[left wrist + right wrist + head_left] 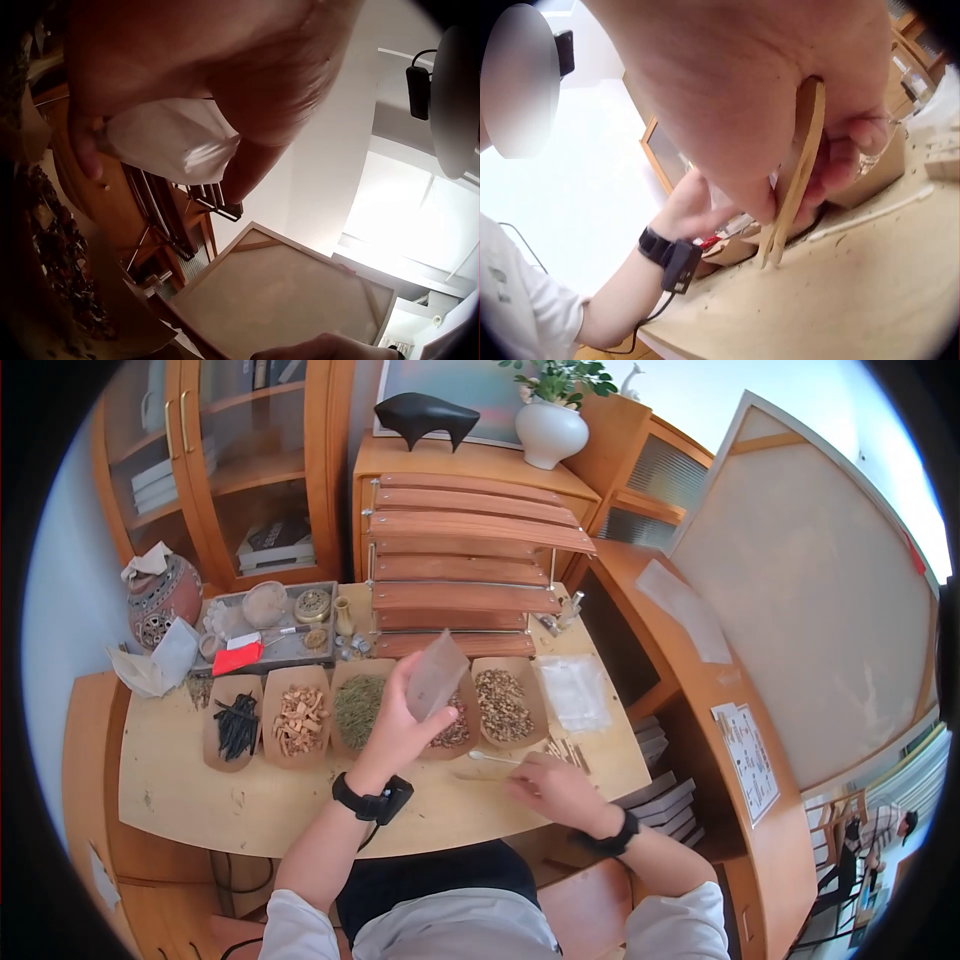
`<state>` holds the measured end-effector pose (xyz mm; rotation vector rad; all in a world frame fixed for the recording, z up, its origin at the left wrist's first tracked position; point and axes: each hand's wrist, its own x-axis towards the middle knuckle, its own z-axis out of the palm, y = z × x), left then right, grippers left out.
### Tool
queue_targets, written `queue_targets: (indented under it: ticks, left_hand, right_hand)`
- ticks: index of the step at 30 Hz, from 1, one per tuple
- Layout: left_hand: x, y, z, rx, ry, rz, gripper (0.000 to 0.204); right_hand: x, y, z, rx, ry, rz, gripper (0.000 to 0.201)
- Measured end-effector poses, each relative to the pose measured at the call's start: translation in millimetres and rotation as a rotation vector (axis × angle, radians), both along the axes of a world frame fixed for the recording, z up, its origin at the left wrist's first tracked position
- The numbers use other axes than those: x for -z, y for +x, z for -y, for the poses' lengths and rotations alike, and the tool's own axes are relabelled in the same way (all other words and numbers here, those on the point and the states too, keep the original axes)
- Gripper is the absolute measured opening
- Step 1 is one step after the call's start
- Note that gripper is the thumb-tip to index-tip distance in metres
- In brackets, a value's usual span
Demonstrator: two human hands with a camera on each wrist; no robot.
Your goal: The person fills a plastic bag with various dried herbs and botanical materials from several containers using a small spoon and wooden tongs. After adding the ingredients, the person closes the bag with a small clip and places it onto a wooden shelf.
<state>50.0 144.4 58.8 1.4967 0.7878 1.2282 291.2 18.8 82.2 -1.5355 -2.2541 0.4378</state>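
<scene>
My left hand [398,725] grips a translucent pouch [437,674] above the paper trays; in the left wrist view the pouch [172,139] sits between thumb and fingers. Low over the table's right part, my right hand [560,792] holds wooden tongs [802,169], their tips pointing down near the tabletop. A thin white spoon [492,758] lies on the table beside that hand. Behind the left hand are a tray of reddish dried pieces [457,732] and a tray of green herb [357,712].
Trays of dark strips [236,728], orange chips [299,720] and brown pieces [505,705] stand in the row. Clear bags [575,693] and small wooden pieces [568,753] lie right. A slatted wooden rack [465,598] and a grey tray [290,650] with small vessels stand behind.
</scene>
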Motion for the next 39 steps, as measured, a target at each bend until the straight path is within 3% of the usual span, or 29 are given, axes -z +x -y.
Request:
queue_targets:
  ticks: [7,11,15,21,27,30,34,37,39]
  left_hand:
    - [-37.3,-15.3,13.3,-0.052,0.095,-0.036,0.081]
    - [-54.9,-36.9,49.5,-0.099,0.105,-0.132,0.084]
    - [-44.1,-46.8,85.0,-0.129,0.106,-0.17,0.086]
    - [-23.6,-35.1,123.0,-0.07,0.056,-0.044,0.081]
    - [1.6,-31.5,121.9,-0.043,0.091,-0.055,0.084]
    - [-2.9,-34.0,116.4,-0.053,0.112,-0.064,0.086]
    - [-6.7,-38.5,102.4,-0.111,0.14,-0.102,0.085]
    - [-13.3,-38.0,85.7,-0.138,0.17,-0.161,0.086]
    - [-24.3,-34.3,77.5,-0.18,0.27,-0.314,0.084]
  right_hand:
    - [48.2,-47.9,-3.9,0.023,0.229,-0.049,0.017]
    - [54.6,-30.4,2.0,0.067,0.299,-0.067,0.016]
    - [49.9,6.1,3.1,0.285,0.333,-0.084,0.012]
    - [69.3,20.7,-4.2,0.301,0.318,0.225,0.011]
    - [69.2,20.4,-8.3,0.245,0.368,0.282,0.012]
    - [56.9,30.7,-2.3,0.206,0.336,0.253,0.011]
    - [12.5,39.0,15.5,0.325,0.149,0.09,0.012]
    - [0.2,60.0,6.6,0.349,0.144,-0.114,0.014]
    - [-8.6,70.7,-4.0,0.41,0.096,-0.219,0.017]
